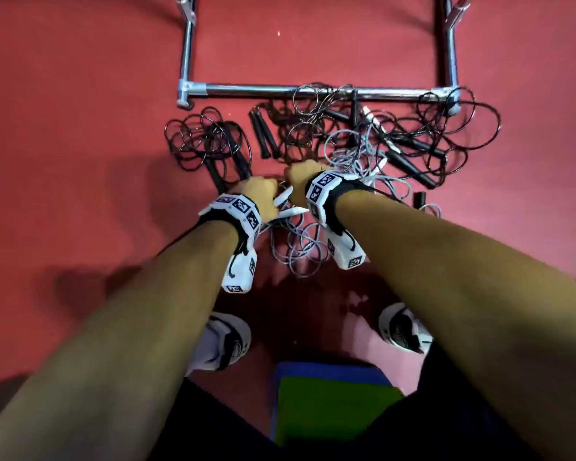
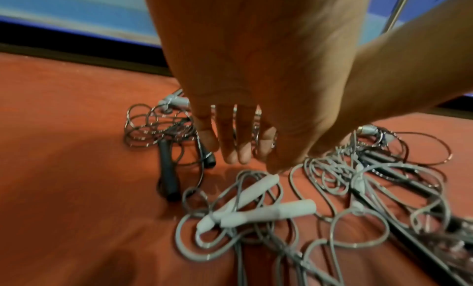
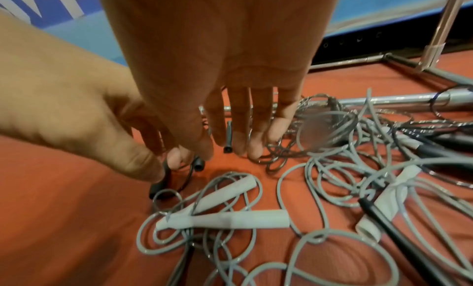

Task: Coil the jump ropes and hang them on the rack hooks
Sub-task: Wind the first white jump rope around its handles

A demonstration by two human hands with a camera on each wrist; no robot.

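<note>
Both hands, left hand (image 1: 258,194) and right hand (image 1: 301,173), hover with fingers (image 3: 240,132) straight, holding nothing, above white-handled grey rope (image 3: 222,219) on floor (image 1: 80,128)

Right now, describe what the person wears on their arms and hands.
Both forearms are bare, no sleeves or gloves. The left hand and right hand each carry a black wrist strap holding a white blocky camera unit printed with black-and-white square markers, with a short black cable.
</note>
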